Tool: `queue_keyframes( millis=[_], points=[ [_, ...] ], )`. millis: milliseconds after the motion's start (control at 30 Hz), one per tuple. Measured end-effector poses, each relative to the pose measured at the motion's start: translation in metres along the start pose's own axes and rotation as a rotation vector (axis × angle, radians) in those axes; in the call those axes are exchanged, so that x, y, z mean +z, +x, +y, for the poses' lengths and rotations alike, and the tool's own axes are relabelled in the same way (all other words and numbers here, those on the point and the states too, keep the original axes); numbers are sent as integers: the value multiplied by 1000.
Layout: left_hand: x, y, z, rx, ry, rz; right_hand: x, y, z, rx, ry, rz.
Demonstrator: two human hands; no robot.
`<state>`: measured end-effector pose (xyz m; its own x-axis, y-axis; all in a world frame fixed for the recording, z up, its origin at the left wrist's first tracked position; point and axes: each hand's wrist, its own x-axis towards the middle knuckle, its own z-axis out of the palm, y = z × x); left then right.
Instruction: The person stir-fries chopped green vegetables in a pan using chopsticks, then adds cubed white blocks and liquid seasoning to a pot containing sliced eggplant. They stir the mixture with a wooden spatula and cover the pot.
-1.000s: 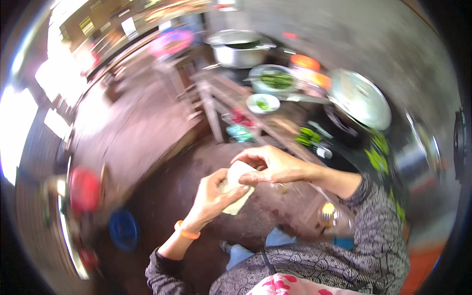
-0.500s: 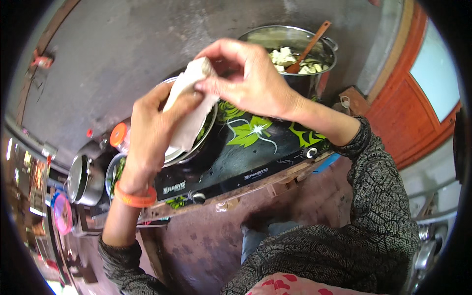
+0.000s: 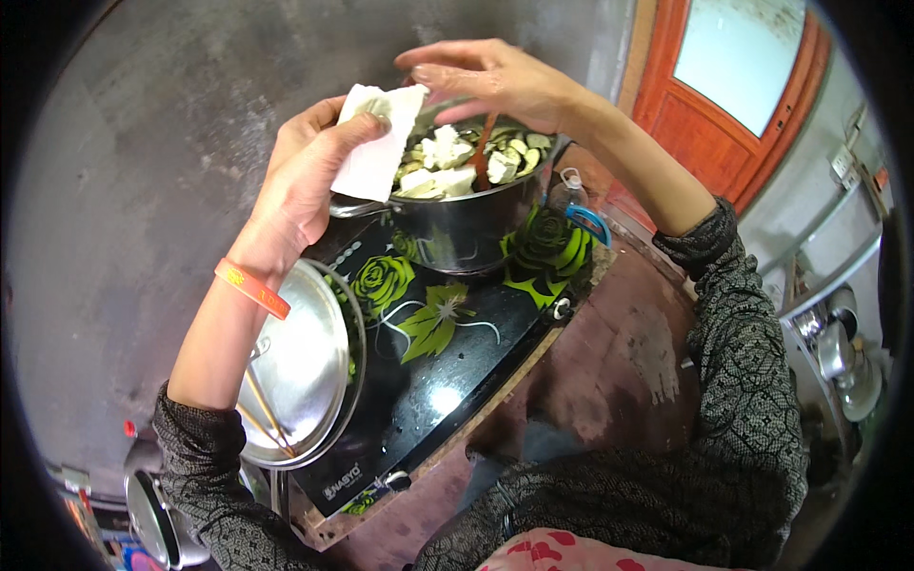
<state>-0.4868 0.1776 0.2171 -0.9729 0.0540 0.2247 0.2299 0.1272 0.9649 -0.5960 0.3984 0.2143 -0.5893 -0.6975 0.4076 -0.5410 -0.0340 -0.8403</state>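
Note:
A white slab of tofu (image 3: 376, 157) is in my left hand (image 3: 305, 171), its thumb pressed on the upper face and the fingers behind. The slab's top edge looks uneven, and it is held up at the near left rim of a large steel pot (image 3: 457, 224). My right hand (image 3: 505, 86) hovers over the pot with its fingers stretched out and apart, just right of the slab. Inside the pot lie broken white tofu chunks (image 3: 443, 181) on sliced green-edged vegetable pieces (image 3: 519, 152). A wooden spoon (image 3: 483, 162) stands among them, partly hidden by my right hand.
The pot stands on a black glass stove (image 3: 433, 371) with green flower prints. At its left, a steel lid (image 3: 300, 352) and wooden chopsticks (image 3: 268, 414) rest on another pan. Beyond the stove's right end are a bottle (image 3: 568, 190) and a blue ring-shaped thing (image 3: 590, 226).
Both hands have come over the large pot. My right hand has let go of the tofu and opened. The view has shifted right, bringing the pot nearer the middle.

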Motion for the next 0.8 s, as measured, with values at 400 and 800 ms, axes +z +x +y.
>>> queue_keyframes(
  millis=[400, 800],
  points=[
    [31, 79, -20, -53, 61, 13, -46, 16, 32, -132, -605, 206],
    [52, 103, -24, -107, 361, 88, -82, 60, 84, -232, -257, -245]
  ],
)
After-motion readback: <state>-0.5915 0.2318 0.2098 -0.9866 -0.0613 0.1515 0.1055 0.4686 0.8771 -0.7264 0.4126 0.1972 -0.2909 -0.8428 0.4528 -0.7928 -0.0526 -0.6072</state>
